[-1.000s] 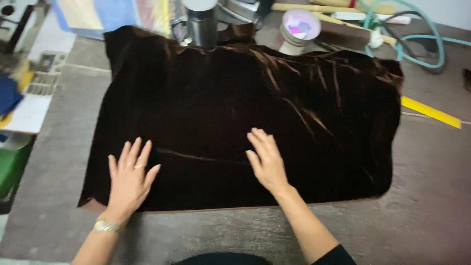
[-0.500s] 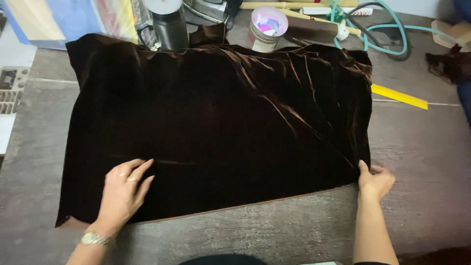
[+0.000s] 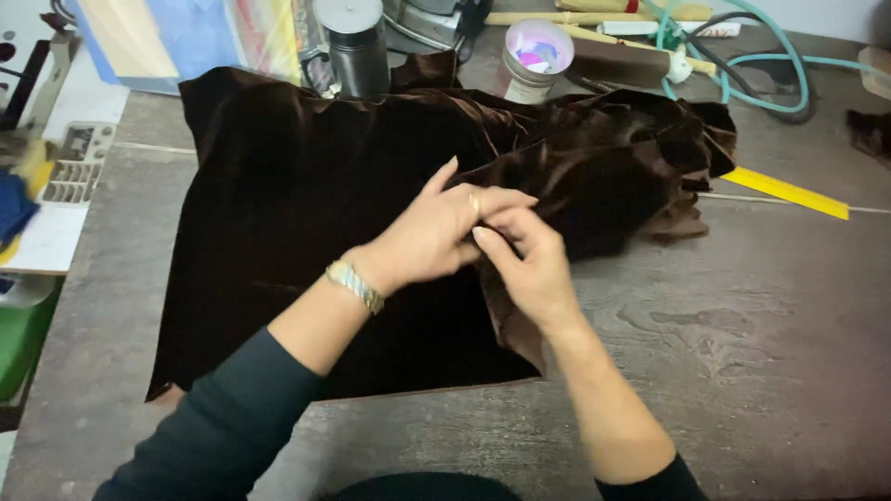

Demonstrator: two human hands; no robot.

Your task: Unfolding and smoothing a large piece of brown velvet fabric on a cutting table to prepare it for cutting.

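A dark brown velvet cloth (image 3: 306, 204) lies on a grey wooden table (image 3: 742, 306). Its right part is gathered up into a rumpled heap near the middle and back right. My left hand (image 3: 432, 232), with a bracelet at the wrist and a ring, pinches the folded edge of the cloth at the centre. My right hand (image 3: 529, 264) meets it there and grips the same edge from the right. The left half of the cloth still lies flat.
At the table's back stand a metal cylinder (image 3: 357, 46) and a cup of coloured scraps (image 3: 534, 56). A teal hose (image 3: 742, 56) curls at the back right. A yellow ruler (image 3: 784, 192) lies right of the cloth. White and green items (image 3: 42, 223) sit at the left.
The cloth was spread flat with my hands at its front edge. Now its right side is pulled over toward the middle and both hands have come together gripping the fold.
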